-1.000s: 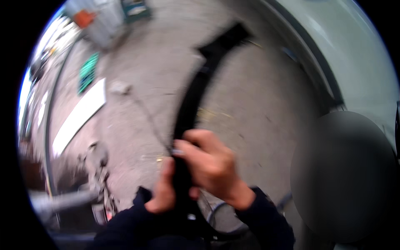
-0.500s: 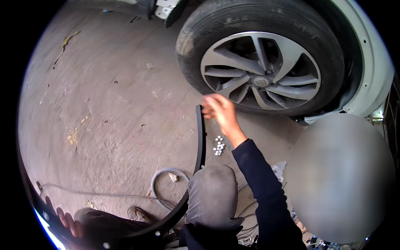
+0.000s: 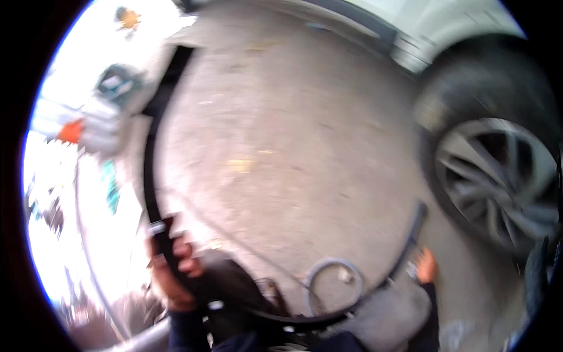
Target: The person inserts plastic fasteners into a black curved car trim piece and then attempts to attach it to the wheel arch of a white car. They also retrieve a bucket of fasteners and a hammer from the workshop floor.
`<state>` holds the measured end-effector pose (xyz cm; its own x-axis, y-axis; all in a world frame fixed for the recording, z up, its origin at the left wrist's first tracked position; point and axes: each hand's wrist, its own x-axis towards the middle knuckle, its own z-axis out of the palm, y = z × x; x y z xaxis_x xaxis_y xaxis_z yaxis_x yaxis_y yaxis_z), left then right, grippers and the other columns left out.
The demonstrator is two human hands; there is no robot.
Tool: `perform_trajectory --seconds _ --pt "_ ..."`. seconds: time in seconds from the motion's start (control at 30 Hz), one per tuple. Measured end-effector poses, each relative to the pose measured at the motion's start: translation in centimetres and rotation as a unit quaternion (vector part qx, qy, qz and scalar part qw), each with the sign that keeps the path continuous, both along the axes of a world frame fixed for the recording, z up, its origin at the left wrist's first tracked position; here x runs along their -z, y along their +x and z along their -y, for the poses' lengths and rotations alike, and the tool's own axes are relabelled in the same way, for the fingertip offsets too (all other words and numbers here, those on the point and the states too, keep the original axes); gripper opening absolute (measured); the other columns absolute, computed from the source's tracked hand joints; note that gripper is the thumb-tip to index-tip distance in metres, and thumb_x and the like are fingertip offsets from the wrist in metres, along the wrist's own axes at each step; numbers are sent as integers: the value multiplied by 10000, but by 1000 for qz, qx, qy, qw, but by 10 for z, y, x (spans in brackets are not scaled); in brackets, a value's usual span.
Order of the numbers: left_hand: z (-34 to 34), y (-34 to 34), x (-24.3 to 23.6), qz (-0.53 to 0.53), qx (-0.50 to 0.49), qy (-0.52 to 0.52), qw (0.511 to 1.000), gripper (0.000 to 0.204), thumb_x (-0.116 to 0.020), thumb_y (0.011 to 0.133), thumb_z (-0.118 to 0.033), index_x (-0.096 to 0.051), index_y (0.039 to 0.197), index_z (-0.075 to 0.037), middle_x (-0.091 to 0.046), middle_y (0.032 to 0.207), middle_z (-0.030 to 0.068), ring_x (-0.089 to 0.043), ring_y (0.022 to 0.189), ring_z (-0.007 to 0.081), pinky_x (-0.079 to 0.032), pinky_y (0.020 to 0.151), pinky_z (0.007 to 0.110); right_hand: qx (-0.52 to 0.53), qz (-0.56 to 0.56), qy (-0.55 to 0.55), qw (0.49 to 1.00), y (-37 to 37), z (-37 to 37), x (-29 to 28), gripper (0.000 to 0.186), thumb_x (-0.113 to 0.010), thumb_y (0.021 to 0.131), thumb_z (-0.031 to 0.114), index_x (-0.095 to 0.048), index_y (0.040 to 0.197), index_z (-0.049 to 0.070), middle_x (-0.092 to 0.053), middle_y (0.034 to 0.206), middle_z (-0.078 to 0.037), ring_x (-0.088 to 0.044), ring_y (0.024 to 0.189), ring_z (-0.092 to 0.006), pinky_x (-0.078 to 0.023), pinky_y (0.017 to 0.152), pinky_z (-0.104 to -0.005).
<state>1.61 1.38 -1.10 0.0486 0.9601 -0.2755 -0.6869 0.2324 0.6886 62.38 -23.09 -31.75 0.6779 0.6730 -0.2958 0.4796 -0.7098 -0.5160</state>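
A long, curved black wheel arch trim (image 3: 151, 170) sweeps across my lap from the upper left to the lower right, with pale clips along its inner side. My left hand (image 3: 175, 276) is closed round its left part, fingers wrapped over it. On the right, my right hand (image 3: 427, 267) reaches low beside the trim's other end, close to a small group of silvery pieces (image 3: 412, 270) on the floor. Motion smears its fingers, so whether it grips anything does not show.
A car wheel (image 3: 498, 176) stands at the right under a pale car body (image 3: 451, 23). A grey hose loop (image 3: 312, 280) and a thin cable lie on the concrete floor (image 3: 305, 158) by my shoe. Blurred items fill the bright left side.
The view has swung left, so the wheel sits farther right and the whole trim shows. My right hand has come down from near the trim's tip towards the small silvery pieces.
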Motion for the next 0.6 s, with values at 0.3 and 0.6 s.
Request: perform_trajectory --seconds 0.3,0.6 --pt "6 19 -19 56 -13 -31 998 636 -372 1014 -548 -461 1331 -4 -539 905 107 -536 683 197 -482 568 349 16 -157 173 972 0 -108 -87 71 -574 989 118 -573 1022 56 -600 820 -1 -559 597 -60 -422 480 -204" --pt "9 22 -6 113 8 -28 993 609 -387 1003 -546 -466 1312 -26 -551 896 119 -553 645 204 -488 566 351 -336 -198 315 865 -260 -344 -330 155 -669 884 -7 -652 1037 14 -677 895 -64 -659 809 -116 -543 728 -258"
